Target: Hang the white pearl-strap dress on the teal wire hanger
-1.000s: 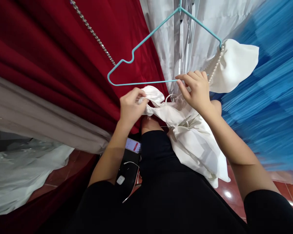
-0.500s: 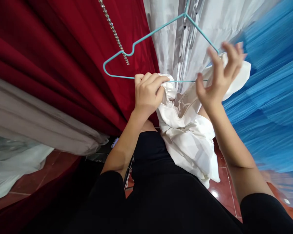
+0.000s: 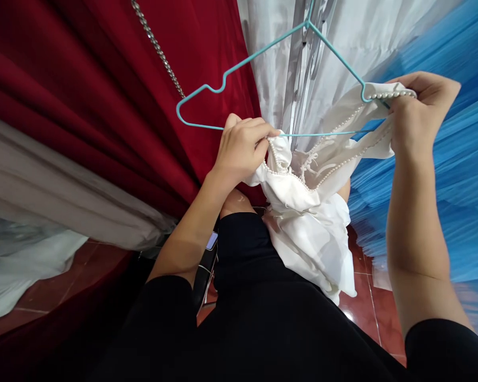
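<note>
A light-blue hanger (image 3: 263,50) spans the upper middle of the head view. From it droops a white dress (image 3: 302,233) with pearl trim along its neckline. My left hand (image 3: 245,140) is closed over the hanger's lower bar together with the dress's left shoulder. At the hanger's right end, my right hand (image 3: 420,114) grips the other shoulder strap of the dress, which is drawn out over that end. The right hand's fingertips are partly hidden behind the cloth. Lacing shows inside the open neckline.
Red drapery (image 3: 143,106) hangs on the left, with a rhinestone strand (image 3: 158,48) in front. Blue tulle (image 3: 454,212) fills the right side. White curtains (image 3: 269,53) hang behind around a metal rail. A phone (image 3: 212,240) lies low, beside my leg. Red tiles (image 3: 368,305) cover the floor.
My right hand has moved right and closed on the dress strap, which is now stretched over the hanger's right end. My left hand keeps its hold.
</note>
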Demonstrator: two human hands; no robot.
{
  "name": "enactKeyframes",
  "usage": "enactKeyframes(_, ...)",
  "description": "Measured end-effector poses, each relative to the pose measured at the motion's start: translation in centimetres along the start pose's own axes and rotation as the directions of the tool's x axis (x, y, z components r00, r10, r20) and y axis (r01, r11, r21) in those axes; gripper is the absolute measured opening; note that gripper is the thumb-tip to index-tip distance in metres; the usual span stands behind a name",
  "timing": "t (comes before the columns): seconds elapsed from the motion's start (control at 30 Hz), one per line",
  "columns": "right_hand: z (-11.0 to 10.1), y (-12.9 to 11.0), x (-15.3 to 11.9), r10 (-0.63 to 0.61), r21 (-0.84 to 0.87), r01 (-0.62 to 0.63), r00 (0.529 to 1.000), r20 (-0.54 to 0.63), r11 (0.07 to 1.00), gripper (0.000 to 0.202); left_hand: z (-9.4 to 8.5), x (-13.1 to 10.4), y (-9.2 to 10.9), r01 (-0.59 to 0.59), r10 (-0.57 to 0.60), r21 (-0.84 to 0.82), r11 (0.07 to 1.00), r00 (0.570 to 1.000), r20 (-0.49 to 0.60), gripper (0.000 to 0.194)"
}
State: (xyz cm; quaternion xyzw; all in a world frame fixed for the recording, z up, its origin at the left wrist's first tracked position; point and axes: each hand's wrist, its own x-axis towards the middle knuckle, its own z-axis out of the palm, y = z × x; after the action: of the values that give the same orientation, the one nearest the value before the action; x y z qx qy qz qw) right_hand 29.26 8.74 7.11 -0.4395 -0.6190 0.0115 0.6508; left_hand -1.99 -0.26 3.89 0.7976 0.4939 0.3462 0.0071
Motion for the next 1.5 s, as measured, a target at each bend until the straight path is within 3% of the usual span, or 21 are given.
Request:
enactKeyframes(0.17, 0.5, 2.5, 1.3, -0.034, -0.021, 0.032, 0.995, -0.089, 0.999, 0.037, -0.6, -0.2, -0.4, 0.003, -0.003, 0.012, 1.0, 1.0, 0.0, 0.032)
enactKeyframes(0.27, -0.6, 5.0, 2.0, 0.076, -0.268, -0.121, 0.982, -0.173, 0.956, 0.037, -1.2, -0.4, -1.1, 0.02, -0.02, 0.02, 1.0, 1.0, -0.004, 0.031)
enactKeyframes(0.33, -1.9, 6.3, 1.2, 0.18, -0.474, -0.24, 0.969, -0.168, 0.847, 0.03, -1.3, -0.4, -1.4, 0.033, -0.033, 0.01, 0.999, 0.999, -0.003, 0.031)
enactKeyframes(0.4, -3.4, 6.6, -0.9, 0.145, -0.514, -0.114, 0.989, 0.02, 0.85, 0.025, -1.0, -0.2, -1.4, 0.044, -0.044, -0.009, 0.999, 0.999, 0.004, 0.032)
enactKeyframes(0.43, -4.0, 6.2, -2.4, 0.067, -0.431, 0.029, 0.976, 0.205, 0.902, 0.026, -0.6, -0.1, -1.3, 0.048, -0.048, -0.016, 0.999, 0.999, 0.005, 0.033)
enactKeyframes(0.47, -4.5, 5.6, -4.0, -0.069, -0.315, 0.18, 0.941, 0.332, 0.932, 0.028, -0.2, 0.1, -1.1, 0.05, -0.05, -0.021, 0.999, 0.999, 0.003, 0.033)
enactKeyframes(0.5, -4.8, 4.6, -5.5, -0.213, -0.181, 0.333, 0.851, 0.48, 0.925, 0.031, 0.2, 0.2, -0.8, 0.048, -0.048, -0.023, 0.999, 0.999, -0.001, 0.034)
enactKeyframes(0.57, -4.5, 2.2, -8.0, -0.472, 0.027, 0.524, 0.741, 0.478, 0.851, 0.03, 1.0, 0.4, -0.2, 0.04, -0.04, -0.023, 0.999, 0.999, -0.012, 0.036)
enactKeyframes(0.6, -3.9, 0.8, -8.7, -0.573, 0.083, 0.611, 0.674, 0.467, 0.787, 0.032, 1.3, 0.4, 0.1, 0.037, -0.038, -0.02, 0.999, 0.999, -0.017, 0.037)
enactKeyframes(0.63, -3.0, -0.5, -9.1, -0.623, 0.08, 0.665, 0.642, 0.447, 0.742, 0.033, 1.5, 0.4, 0.3, 0.036, -0.036, -0.016, 0.999, 0.999, -0.019, 0.038)
enactKeyframes(0.7, -0.7, -2.6, -8.7, -0.603, 0.002, 0.66, 0.685, 0.409, 0.752, 0.031, 1.7, 0.3, 0.6, 0.036, -0.036, -0.008, 0.999, 0.999, -0.025, 0.038)
enactKeyframes(0.8, 3.1, -3.8, -7.1, -0.308, -0.214, 0.445, 0.827, 0.47, 0.869, 0.019, 1.4, 0.1, 0.2, 0.006, -0.007, -0.015, 1.0, 0.998, -0.057, 0.038)
enactKeyframes(0.9, 5.9, -2.8, -6.6, -0.086, -0.348, 0.321, 0.832, 0.549, 0.881, 0.016, 1.6, -0.5, -0.6, -0.081, 0.074, -0.046, 0.996, 0.988, -0.132, 0.034)
enactKeyframes(1.03, 6.3, -1.6, -7.9, -0.151, -0.368, 0.368, 0.852, 0.501, 0.854, 0.028, 3.2, -3.4, -0.9, -0.237, 0.16, -0.18, 0.955, 0.919, -0.361, 0.027)
enactKeyframes(1.1, 5.6, -1.8, -8.4, -0.174, -0.372, 0.377, 0.862, 0.476, 0.848, 0.027, 4.3, -5.3, -1.3, -0.198, 0.057, -0.315, 0.928, 0.912, -0.406, 0.027)
enactKeyframes(1.17, 5.0, -2.3, -8.5, -0.175, -0.378, 0.379, 0.862, 0.476, 0.845, 0.026, 5.1, -6.7, -2.7, -0.017, -0.198, -0.516, 0.857, 0.911, -0.36, 0.026)
enactKeyframes(1.23, 4.7, -2.5, -8.2, -0.177, -0.371, 0.383, 0.858, 0.482, 0.846, 0.026, 4.9, -6.9, -5.2, 0.145, -0.48, -0.7, 0.699, 0.821, -0.309, 0.018)
enactKeyframes(1.3, 4.7, -2.6, -7.9, -0.181, -0.356, 0.386, 0.852, 0.492, 0.851, 0.028, 3.4, -6.0, -8.1, 0.134, -0.632, -0.778, 0.614, 0.674, -0.383, 0.011)
enactKeyframes(1.4, 4.8, -2.6, -7.6, -0.19, -0.342, 0.391, 0.848, 0.496, 0.854, 0.03, -1.2, -3.4, -11.1, -0.027, -0.486, -0.573, 0.819, 0.498, -0.718, 0.016)
enactKeyframes(1.47, 4.8, -2.7, -7.6, -0.2, -0.329, 0.401, 0.84, 0.505, 0.855, 0.03, -4.5, -1.5, -11.0, -0.1, -0.296, -0.386, 0.917, 0.478, -0.827, 0.016)
enactKeyframes(1.5, 4.8, -2.7, -7.7, -0.205, -0.321, 0.407, 0.835, 0.511, 0.855, 0.03, -6.0, -0.6, -10.3, -0.098, -0.193, -0.289, 0.952, 0.54, -0.819, 0.016)
